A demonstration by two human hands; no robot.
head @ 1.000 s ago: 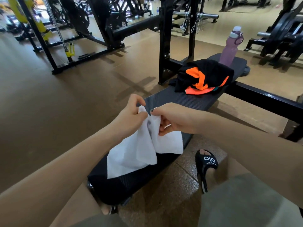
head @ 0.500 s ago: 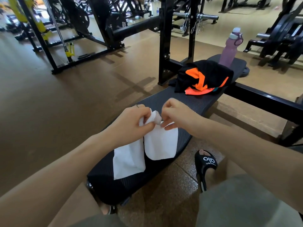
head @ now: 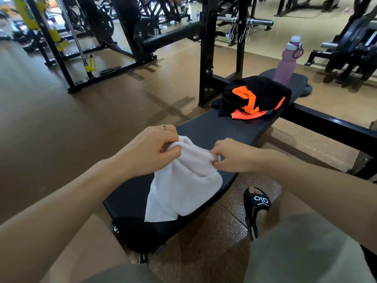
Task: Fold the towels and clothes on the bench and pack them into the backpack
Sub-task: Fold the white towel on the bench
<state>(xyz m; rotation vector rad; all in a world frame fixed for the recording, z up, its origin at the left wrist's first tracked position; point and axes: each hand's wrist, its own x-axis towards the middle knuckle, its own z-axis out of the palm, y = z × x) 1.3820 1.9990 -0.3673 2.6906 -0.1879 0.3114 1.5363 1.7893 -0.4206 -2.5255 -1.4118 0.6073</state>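
Note:
A white towel (head: 183, 186) hangs over the near end of the black bench (head: 214, 127). My left hand (head: 146, 150) grips its upper left edge, and my right hand (head: 234, 156) pinches the upper right edge. The cloth sags between the two hands and its lower part rests on the pad. Farther along the bench lies a crumpled black and orange garment (head: 255, 99). No backpack is in view.
A purple water bottle (head: 287, 62) stands at the bench's far end behind the garment. Black rack uprights (head: 206, 58) rise left of the bench, and a black frame bar (head: 330, 127) runs off to the right. My sandalled foot (head: 258, 205) is on the floor beside the bench.
My hands have spread apart, pulling the towel's top edge wider. The two hanging halves have merged into one broader sheet draped lower on the bench.

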